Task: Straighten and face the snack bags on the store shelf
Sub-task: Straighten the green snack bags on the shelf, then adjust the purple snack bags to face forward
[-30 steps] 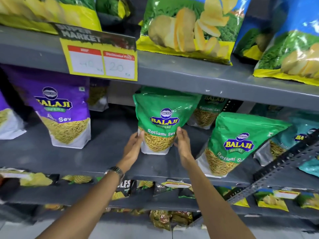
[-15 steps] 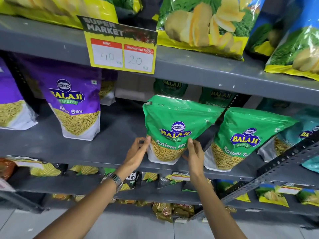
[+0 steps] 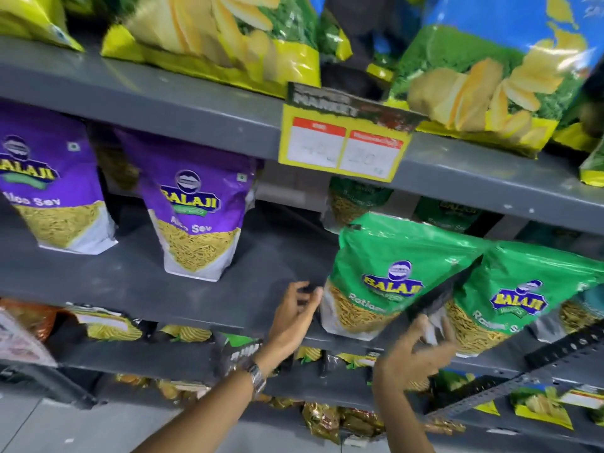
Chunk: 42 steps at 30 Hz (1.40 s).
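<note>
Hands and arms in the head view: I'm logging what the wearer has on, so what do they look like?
Both forearms are bare, with no sleeves or gloves in view. The left hand has a silver metal-link wristwatch at its wrist. The right hand shows nothing worn; it is motion-blurred.

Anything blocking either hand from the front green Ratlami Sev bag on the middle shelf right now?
Nothing visible does. The left hand is at the left lower edge of the green Ratlami Sev bag, and the right hand is at its right lower corner, beside the second green bag. Motion blur hides whether the fingers actually touch.
</note>
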Available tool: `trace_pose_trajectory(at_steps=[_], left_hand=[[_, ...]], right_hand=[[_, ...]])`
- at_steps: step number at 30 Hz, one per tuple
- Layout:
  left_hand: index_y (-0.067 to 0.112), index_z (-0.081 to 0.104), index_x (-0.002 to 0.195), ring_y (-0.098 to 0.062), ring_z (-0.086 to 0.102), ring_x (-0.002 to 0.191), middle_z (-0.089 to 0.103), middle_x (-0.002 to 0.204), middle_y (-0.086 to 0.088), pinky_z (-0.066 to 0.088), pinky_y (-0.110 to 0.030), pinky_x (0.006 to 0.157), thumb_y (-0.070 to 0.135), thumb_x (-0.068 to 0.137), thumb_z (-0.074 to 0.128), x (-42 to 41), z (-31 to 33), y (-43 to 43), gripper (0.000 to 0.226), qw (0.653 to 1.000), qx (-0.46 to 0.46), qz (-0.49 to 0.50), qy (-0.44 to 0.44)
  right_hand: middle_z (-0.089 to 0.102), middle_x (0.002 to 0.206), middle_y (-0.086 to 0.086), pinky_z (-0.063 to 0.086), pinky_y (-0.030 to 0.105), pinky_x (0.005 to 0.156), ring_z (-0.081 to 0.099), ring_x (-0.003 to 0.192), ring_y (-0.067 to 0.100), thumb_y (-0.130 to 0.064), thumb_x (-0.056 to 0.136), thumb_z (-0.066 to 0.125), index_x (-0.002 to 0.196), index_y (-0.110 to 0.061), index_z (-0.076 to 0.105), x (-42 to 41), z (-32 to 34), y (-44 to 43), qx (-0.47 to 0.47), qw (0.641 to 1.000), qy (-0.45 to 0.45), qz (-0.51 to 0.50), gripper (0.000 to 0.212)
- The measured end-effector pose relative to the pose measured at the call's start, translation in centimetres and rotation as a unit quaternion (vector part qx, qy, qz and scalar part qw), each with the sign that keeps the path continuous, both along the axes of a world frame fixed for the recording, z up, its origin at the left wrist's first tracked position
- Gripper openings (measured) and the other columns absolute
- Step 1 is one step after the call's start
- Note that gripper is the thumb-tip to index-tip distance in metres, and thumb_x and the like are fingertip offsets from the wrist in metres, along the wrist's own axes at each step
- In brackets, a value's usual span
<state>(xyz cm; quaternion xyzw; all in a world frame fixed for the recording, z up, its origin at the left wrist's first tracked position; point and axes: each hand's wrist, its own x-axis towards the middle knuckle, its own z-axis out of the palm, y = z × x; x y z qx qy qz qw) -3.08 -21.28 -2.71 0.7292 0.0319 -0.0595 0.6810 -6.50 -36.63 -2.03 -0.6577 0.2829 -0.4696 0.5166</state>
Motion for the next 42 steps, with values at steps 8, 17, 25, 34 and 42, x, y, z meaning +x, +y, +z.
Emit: trace_pose_trajectory(at_steps=[8,17,25,34,42], left_hand=[[0.010,0.048,0.117,-0.015,0.058,0.101,0.056,0.116,-0.010,0.045,-0.019,0.085,0.022,0.087,0.060,2.4,-0.4,17.7,0.035,0.924,-0.046,0.337,-0.177],[0.053,0.055,0.094,0.010,0.061,0.090,0.069,0.089,0.026,0.042,-0.010,0.071,0.071,0.060,0.061,9.1,-0.8,23.8,0.039,0.992,0.051,0.097,-0.064],[0.052,0.054,0.085,0.012,0.063,0.076,0.067,0.084,0.034,0.043,-0.004,0.059,0.082,0.051,0.061,5.0,-1.8,28.9,0.045,0.993,0.072,0.055,-0.079],[0.050,0.053,0.091,0.002,0.065,0.086,0.070,0.095,0.019,0.049,-0.026,0.077,0.083,0.051,0.061,4.3,-2.2,28.7,0.053,0.995,0.069,0.036,-0.069],[0.045,0.051,0.107,0.000,0.057,0.105,0.060,0.112,0.023,0.046,-0.026,0.089,0.067,0.070,0.060,2.8,-1.5,30.2,0.044,0.954,0.066,0.221,-0.190]], right_hand=[[0.053,0.122,-0.008,0.037,0.008,0.090,0.052,0.110,0.004,-0.027,0.088,0.060,0.120,-0.026,0.047,4.0,0.1,17.5,-0.053,0.914,0.053,0.398,0.035],[0.064,0.102,0.004,0.053,0.029,0.072,0.062,0.082,0.010,-0.035,0.096,0.042,0.108,-0.017,0.057,11.9,2.7,20.8,0.226,0.831,0.159,0.483,0.027],[0.067,0.092,-0.001,0.054,0.023,0.062,0.063,0.079,0.008,-0.035,0.096,0.042,0.096,-0.016,0.058,6.3,1.9,24.6,0.185,0.869,0.136,0.438,0.024],[0.067,0.087,-0.003,0.053,0.018,0.057,0.063,0.079,0.007,-0.036,0.095,0.044,0.082,-0.021,0.060,4.7,1.8,24.4,0.196,0.891,0.115,0.394,0.025],[0.060,0.098,0.004,0.045,0.021,0.075,0.056,0.085,0.000,-0.024,0.086,0.057,0.100,-0.021,0.055,2.0,1.7,26.6,-0.010,0.982,-0.059,0.178,0.014]])
